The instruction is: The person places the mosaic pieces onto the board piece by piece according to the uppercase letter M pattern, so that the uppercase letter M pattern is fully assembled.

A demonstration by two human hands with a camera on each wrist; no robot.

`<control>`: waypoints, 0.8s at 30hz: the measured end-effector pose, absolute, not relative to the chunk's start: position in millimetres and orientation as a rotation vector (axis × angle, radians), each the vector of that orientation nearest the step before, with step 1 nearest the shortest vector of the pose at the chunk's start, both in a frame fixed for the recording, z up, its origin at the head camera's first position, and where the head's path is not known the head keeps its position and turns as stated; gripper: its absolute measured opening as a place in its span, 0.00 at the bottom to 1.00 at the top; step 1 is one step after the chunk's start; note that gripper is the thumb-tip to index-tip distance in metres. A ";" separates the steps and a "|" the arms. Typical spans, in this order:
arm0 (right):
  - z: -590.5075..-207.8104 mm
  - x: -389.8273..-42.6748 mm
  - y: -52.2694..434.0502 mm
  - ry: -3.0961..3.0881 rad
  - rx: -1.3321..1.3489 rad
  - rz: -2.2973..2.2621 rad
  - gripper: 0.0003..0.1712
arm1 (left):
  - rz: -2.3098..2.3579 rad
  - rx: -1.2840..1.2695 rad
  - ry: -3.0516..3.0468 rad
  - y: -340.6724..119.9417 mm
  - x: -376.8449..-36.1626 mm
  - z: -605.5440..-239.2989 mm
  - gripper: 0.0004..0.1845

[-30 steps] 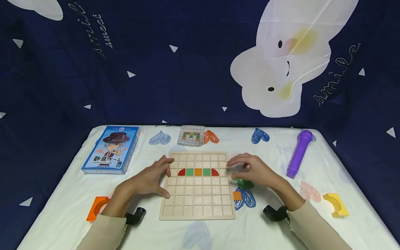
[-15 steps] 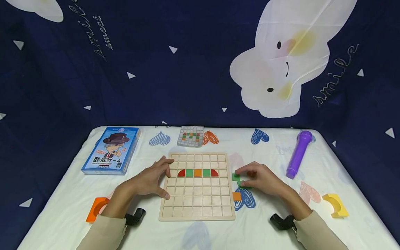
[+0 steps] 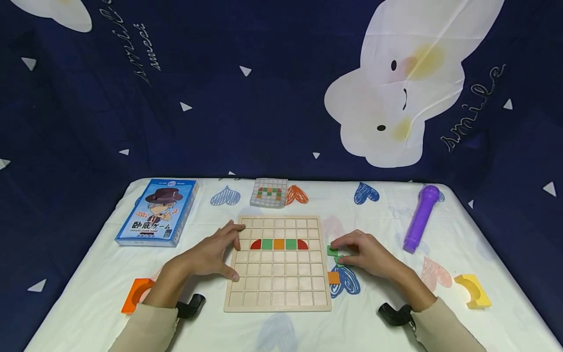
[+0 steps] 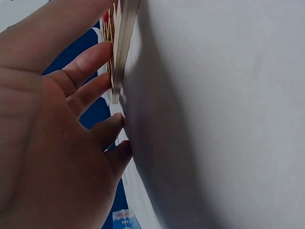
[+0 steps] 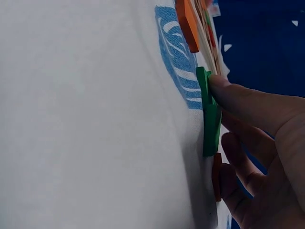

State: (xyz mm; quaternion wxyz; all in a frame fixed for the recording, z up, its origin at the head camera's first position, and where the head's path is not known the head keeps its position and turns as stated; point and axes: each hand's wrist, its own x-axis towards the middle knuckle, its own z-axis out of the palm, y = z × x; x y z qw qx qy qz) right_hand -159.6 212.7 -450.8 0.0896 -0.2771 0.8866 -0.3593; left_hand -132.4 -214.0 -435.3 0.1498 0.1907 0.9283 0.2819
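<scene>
Gripping a green tile (image 3: 332, 250) between thumb and fingertips, the right hand (image 3: 367, 255) sat just right of the board (image 3: 278, 264) in the head view, low on the cloth, as if lifting one tile from the small heap there. A second green tile (image 3: 338, 260) lay under its fingers, and an orange tile (image 3: 334, 277) lay against the board's right edge, nearer the person. The left hand (image 3: 211, 254) lay flat with fingers spread over the board's left edge, holding nothing, probably steadying the board. Five tiles in one row, red, green, orange, green, red (image 3: 279, 244), filled cells in the far half of the grid. A pattern card (image 3: 269, 191) lay beyond the board, likely as a model to copy. A blue box (image 3: 157, 211) lay far left, a purple tube (image 3: 421, 216) far right, an orange arch (image 3: 137, 294) near left and a yellow arch (image 3: 472, 289) near right.

From the left wrist, straight fingers (image 4: 90, 59) met the board's rim (image 4: 121, 45), the palm open against the cloth.

From the right wrist, the thumb (image 5: 248, 102) pressed the edge of the green tiles (image 5: 209, 114), with a red tile (image 5: 217, 175) under the curled fingers and the orange tile (image 5: 187, 24) beyond.

The bench (image 3: 374, 322) wore a white cloth printed with hearts. Behind it hung a dark blue curtain (image 3: 176, 98) with a white cartoon figure.
</scene>
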 end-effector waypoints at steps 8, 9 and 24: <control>-453.7 -161.3 211.2 2.629 -0.880 -1.075 0.12 | 0.853 0.572 2.647 -215.4 -131.0 -435.0 0.31; -454.0 -161.5 211.0 2.626 -0.880 -1.080 0.11 | 0.853 0.573 2.648 -215.3 -130.9 -434.9 0.31; -450.2 -163.5 204.6 2.659 -0.811 -1.087 0.08 | 0.860 0.574 2.646 -215.3 -130.8 -433.4 0.31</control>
